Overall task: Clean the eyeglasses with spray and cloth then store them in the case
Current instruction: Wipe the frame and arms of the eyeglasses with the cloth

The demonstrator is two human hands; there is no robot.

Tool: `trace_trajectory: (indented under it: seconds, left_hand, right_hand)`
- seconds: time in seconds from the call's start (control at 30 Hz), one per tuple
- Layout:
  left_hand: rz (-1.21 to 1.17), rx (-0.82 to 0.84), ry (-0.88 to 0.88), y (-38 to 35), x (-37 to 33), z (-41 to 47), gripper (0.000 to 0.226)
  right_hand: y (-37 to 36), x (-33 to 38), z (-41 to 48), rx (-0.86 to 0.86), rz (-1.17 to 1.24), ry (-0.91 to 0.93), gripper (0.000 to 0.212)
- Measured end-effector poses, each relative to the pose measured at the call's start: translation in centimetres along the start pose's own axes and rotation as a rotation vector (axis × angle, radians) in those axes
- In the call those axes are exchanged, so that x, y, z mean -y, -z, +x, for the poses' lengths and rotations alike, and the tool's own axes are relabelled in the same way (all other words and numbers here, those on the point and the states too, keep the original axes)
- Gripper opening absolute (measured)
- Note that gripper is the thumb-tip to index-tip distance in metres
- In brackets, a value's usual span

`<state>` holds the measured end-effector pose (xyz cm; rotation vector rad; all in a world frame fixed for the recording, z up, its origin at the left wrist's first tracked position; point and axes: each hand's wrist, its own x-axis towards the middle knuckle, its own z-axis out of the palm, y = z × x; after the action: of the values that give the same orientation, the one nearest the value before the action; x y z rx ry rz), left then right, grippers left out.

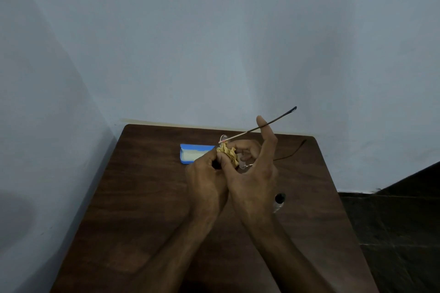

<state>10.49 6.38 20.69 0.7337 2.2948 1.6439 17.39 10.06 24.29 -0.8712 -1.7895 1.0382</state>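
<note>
Gripping the eyeglasses (238, 135) in the right hand (254, 173) above the worktop's (142, 197) far edge, forefinger straight, one temple slanting up toward the far right corner. Pinching the bunched yellow cloth (232, 154) against a lens with the left hand (204, 178). Open blue case (192, 154) lying just behind, lengthwise along the far edge.

I see thin-framed eyeglasses with dark temples (252, 129) held aloft, one temple slanting up rightward, and a crumpled yellow cloth (231, 153) bunched against a lens. Behind lies an open blue case with pale lining (190, 155). A small clear black-capped spray bottle (279, 200) sits nearer, to the right.
</note>
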Motion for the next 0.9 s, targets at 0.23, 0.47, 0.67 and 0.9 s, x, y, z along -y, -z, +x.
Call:
trace_trajectory:
  seconds: [0.23,0.47,0.67,0.9]
  left_hand:
    - [-0.157,-0.059,-0.01,0.3,0.3,-0.4,0.009]
    - [-0.194,-0.049,-0.076,-0.6,0.9,-0.9,0.007]
    - [-0.106,-0.008,-0.146,-0.8,1.5,-1.4,0.007]
    - [-0.1,-0.006,-0.118,0.0,1.1,-1.5,0.038]
  right_hand:
    - [1.2,-0.8,0.5,0.066,0.001,-0.005,0.092]
    - [2.1,-0.8,3.0,0.048,-0.043,0.004,0.089]
    - [1.3,-0.9,4.2,0.043,0.007,-0.048,0.082]
    - [1.5,-0.8,2.7,0.214,0.121,0.012,0.091]
